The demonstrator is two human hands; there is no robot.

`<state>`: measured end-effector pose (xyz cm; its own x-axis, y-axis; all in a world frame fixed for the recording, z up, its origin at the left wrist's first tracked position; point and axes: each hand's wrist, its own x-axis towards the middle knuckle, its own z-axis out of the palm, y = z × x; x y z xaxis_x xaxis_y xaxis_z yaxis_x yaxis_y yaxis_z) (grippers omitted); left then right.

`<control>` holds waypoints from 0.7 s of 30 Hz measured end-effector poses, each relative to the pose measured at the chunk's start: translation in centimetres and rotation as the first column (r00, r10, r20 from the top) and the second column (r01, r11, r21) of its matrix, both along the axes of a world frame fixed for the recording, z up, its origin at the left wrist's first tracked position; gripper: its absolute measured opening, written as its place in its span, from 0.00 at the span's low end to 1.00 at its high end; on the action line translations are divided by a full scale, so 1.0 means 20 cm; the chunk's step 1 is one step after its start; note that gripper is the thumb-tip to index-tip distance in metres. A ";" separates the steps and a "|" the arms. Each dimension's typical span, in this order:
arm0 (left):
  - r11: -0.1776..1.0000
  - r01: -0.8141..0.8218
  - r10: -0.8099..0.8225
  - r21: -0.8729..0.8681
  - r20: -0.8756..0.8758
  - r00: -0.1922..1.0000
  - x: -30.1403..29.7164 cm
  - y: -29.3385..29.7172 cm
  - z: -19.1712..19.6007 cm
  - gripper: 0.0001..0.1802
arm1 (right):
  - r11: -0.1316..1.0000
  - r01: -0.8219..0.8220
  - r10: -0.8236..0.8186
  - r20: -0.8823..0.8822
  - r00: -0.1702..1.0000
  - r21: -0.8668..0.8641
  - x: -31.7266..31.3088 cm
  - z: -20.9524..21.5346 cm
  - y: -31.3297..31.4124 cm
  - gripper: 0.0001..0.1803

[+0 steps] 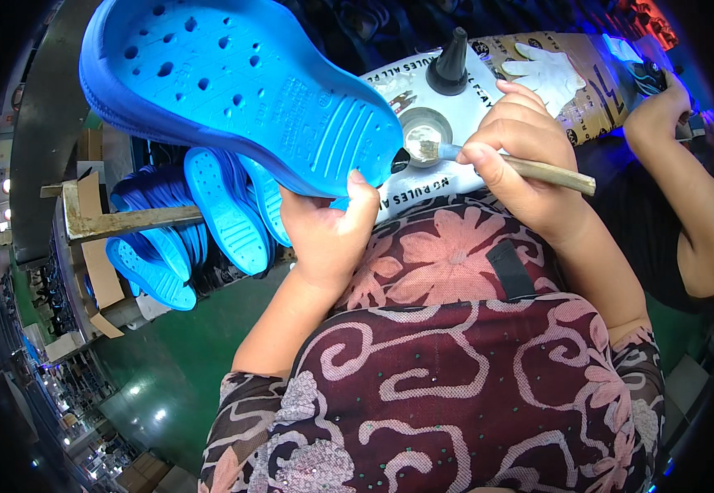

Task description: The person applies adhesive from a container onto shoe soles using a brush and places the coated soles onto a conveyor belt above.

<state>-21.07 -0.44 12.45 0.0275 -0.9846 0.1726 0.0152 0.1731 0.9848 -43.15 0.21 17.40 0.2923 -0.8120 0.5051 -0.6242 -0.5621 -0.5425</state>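
The left hand (324, 230) grips the perforated blue foam shoe sole (234, 82) by its heel, raised above. The right hand (513, 156) pinches a wooden-handled brush (521, 167), bristles over the small round metal tin (424, 131).

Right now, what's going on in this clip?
A person seated at a bench holds a blue shoe sole up in the left hand, tread side facing the camera. The right hand grips a wooden-handled brush, its bristles over a small round tin on the bench. A black cone-tipped bottle stands behind the tin. More blue soles sit stacked to the left. Another person's arm works at the right edge.
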 end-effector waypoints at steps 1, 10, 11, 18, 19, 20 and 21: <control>1.000 -0.001 0.001 0.001 0.000 1.000 0.00 0.00 0.00 0.27 | 1.000 -0.007 0.007 0.030 1.000 -0.004 0.00 0.00 0.00 0.07; 0.999 0.023 -0.020 -0.044 0.066 0.998 0.01 0.01 0.00 0.26 | 0.990 -0.140 0.141 -0.059 0.988 0.023 0.04 0.01 -0.02 0.09; 0.997 0.025 -0.020 -0.075 0.062 0.998 0.01 0.01 0.00 0.26 | 0.988 -0.148 0.151 -0.073 0.986 0.036 0.03 0.02 -0.02 0.09; 0.998 0.006 -0.004 -0.063 0.032 0.999 0.02 -0.01 -0.03 0.24 | 0.992 -0.124 0.125 -0.032 0.992 0.018 -0.06 0.00 -0.01 0.07; 0.998 0.004 -0.002 -0.064 0.033 0.999 0.02 -0.01 -0.04 0.24 | 0.994 -0.108 0.109 -0.029 0.994 0.033 -0.07 0.01 0.00 0.07; 0.996 0.002 0.003 -0.088 0.058 0.998 0.03 0.00 -0.04 0.23 | 0.993 -0.110 0.111 -0.027 0.993 0.031 -0.07 0.00 0.01 0.07; 0.993 0.006 0.004 -0.115 0.080 0.997 0.03 -0.01 -0.03 0.21 | 0.995 -0.082 0.081 0.021 0.996 0.050 -0.09 0.00 0.01 0.07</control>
